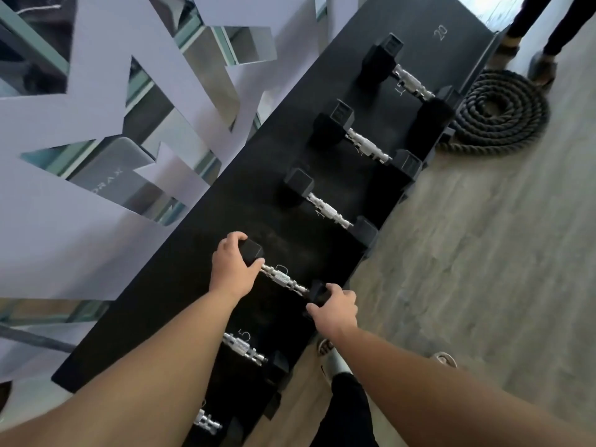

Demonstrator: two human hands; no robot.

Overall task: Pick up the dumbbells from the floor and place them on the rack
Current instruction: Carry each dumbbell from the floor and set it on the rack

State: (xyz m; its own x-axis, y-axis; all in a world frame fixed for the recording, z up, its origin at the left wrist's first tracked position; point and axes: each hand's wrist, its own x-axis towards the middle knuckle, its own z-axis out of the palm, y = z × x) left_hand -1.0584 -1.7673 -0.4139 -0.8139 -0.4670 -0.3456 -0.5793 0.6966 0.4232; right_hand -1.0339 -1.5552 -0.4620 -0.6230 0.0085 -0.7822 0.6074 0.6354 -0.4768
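A black hex dumbbell with a chrome handle (283, 280) lies across the black rack (206, 272) in front of me. My left hand (233, 265) is closed over its far head, and my right hand (336, 307) grips its near head at the rack's front edge. Three more dumbbells rest on the rack farther along: one (326, 209), another (367, 146) and a third (411, 81). Nearer to me, partly hidden by my left forearm, a smaller dumbbell (246, 347) sits by a chalked "5", and one more chrome handle (208, 422) shows below it.
A coiled thick rope (498, 112) lies on the wood floor at the rack's far end. Another person's legs and shoes (545, 64) stand beyond it. Mirrored wall panels (96, 130) run along the rack's left side. My own shoes (325, 348) are beside the rack.
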